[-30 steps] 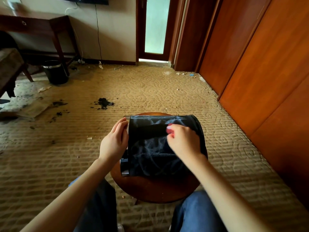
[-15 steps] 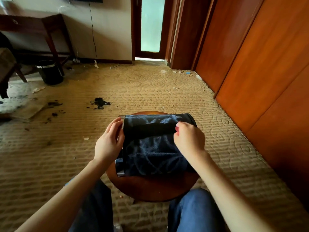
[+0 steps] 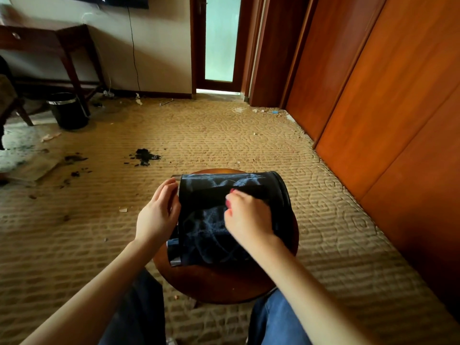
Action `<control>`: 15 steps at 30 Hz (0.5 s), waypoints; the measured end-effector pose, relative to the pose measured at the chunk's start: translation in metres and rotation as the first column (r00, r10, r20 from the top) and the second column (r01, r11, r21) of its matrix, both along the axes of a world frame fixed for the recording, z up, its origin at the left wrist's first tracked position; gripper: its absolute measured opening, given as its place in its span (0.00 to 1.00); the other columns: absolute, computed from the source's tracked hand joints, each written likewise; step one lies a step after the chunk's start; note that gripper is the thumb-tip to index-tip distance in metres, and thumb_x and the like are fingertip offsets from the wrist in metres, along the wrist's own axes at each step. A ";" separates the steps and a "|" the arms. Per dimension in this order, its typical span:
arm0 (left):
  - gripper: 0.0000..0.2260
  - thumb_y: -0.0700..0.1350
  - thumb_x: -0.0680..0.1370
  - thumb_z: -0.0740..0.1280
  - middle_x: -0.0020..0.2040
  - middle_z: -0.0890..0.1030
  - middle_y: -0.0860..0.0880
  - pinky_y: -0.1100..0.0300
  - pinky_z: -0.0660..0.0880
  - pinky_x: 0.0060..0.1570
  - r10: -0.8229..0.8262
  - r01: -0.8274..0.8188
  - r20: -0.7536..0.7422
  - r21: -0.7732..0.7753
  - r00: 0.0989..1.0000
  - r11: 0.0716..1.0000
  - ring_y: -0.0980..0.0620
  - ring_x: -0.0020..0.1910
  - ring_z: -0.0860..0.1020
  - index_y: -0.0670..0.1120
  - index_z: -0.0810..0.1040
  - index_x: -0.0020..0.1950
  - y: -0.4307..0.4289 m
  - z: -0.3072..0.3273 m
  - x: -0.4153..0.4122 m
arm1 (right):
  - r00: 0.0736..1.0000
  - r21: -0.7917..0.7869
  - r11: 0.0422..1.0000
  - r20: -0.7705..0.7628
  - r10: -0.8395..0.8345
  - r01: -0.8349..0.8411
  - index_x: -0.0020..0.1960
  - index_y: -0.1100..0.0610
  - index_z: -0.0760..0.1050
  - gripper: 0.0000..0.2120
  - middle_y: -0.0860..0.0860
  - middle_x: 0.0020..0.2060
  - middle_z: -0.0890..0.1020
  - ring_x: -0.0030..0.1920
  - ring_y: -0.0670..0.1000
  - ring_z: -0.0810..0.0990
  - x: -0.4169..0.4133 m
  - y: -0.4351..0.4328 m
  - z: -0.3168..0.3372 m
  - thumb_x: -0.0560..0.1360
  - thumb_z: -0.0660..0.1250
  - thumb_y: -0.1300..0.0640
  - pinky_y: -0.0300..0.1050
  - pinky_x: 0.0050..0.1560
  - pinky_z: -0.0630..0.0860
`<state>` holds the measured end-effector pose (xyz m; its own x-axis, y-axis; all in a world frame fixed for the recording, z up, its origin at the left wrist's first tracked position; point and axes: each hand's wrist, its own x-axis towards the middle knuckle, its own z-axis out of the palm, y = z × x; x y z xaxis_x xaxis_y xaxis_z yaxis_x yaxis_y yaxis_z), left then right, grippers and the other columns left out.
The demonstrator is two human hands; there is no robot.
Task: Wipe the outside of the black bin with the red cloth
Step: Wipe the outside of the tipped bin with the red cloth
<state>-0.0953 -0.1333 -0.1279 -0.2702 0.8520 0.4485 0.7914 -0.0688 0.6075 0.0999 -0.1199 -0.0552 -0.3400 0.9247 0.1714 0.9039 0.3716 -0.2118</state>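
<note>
Black bin [image 3: 209,230] lies sideways on a stool [image 3: 219,282]; left hand [image 3: 159,215] rests relaxed fingers [image 3: 167,189] on its rim; right hand [image 3: 249,216] bunches the red cloth [image 3: 232,191] against its side.

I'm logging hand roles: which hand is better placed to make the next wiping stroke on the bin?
Right. The right hand holds the red cloth against the black bin; the left hand rests at its rim.

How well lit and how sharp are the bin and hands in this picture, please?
Head view: daylight from the far glass door leaves bluish glare streaks on the bin; the right hand is slightly motion-blurred, the cloth only a red sliver at its fingers; the left hand is sharper; wide-angle bending tilts the wooden panels.
</note>
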 end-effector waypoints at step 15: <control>0.14 0.46 0.81 0.60 0.70 0.71 0.53 0.56 0.77 0.47 -0.011 0.011 0.000 0.034 1.000 0.999 0.50 0.58 0.78 0.46 0.73 0.66 0.001 -0.002 0.000 | 0.996 0.065 0.994 0.006 -0.087 0.086 0.63 0.50 0.76 0.17 0.44 0.63 0.77 0.58 0.52 0.79 0.054 0.010 0.000 0.76 0.60 0.58 0.43 0.53 0.75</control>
